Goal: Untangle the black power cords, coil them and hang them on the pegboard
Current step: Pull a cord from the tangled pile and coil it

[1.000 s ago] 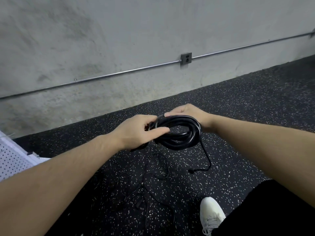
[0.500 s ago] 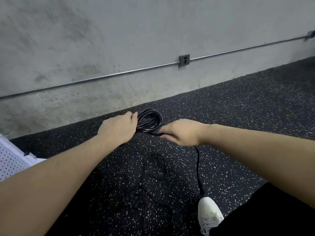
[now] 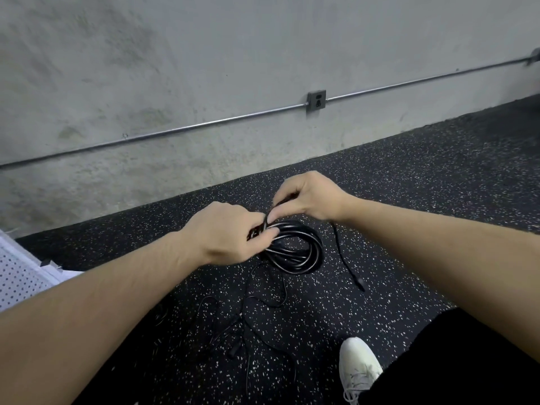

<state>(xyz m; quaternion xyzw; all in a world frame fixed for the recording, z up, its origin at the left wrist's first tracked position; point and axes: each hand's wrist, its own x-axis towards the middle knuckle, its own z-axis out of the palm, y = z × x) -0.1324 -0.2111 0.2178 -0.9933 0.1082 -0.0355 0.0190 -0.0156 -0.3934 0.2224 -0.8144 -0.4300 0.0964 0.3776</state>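
Observation:
A thick black power cord [image 3: 304,252] is wound into a coil and held above the speckled floor. My left hand [image 3: 230,232] grips the coil's left side. My right hand [image 3: 309,197] pinches a strand of the same cord just above the coil. The cord's free end hangs down from my right hand and ends in a plug [image 3: 360,282]. A thinner tangle of black cords [image 3: 257,311] lies on the floor below my hands. A white pegboard [image 3: 17,276] shows at the left edge.
A grey concrete wall carries a metal conduit [image 3: 181,130] and an outlet box [image 3: 316,100]. The floor is black rubber with white flecks [image 3: 423,176]. My white shoe [image 3: 359,369] and black trouser leg [image 3: 455,363] are at the lower right.
The coil has come back toward me from near the wall. My right hand rose above the coil and now pinches a strand. The hanging end with its plug swung right.

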